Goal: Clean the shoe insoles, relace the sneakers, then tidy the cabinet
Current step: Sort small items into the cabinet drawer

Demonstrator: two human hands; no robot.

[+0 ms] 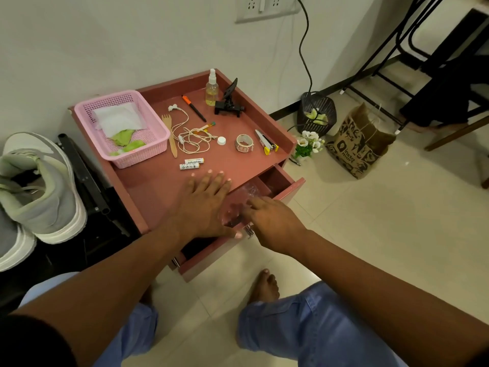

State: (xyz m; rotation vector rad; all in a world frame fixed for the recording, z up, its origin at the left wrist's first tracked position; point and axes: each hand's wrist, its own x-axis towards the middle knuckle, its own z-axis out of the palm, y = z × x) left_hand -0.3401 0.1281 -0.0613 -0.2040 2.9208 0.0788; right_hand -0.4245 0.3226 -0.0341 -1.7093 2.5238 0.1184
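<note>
Left hand (209, 200) flat, fingers straight, on the cabinet (158, 186) top; right hand (267, 221) (fingers loosely extended) reaches into one open drawer (293, 185), two batteries (191, 164) nearby

cabinet (148, 186) against wall, drawer (291, 186) pulled out toward person. on top: basket (158, 133) back-left, fork (169, 133) right of it, earphones (190, 136) next, batteries (191, 164) in front of those. spray bottle (211, 88) and phone mount (229, 102) at back, tape roll (244, 143) and stapler (266, 141) right. sneakers (39, 186) left of cabinet; bin (316, 113), paper bag (360, 144) on floor right
</note>
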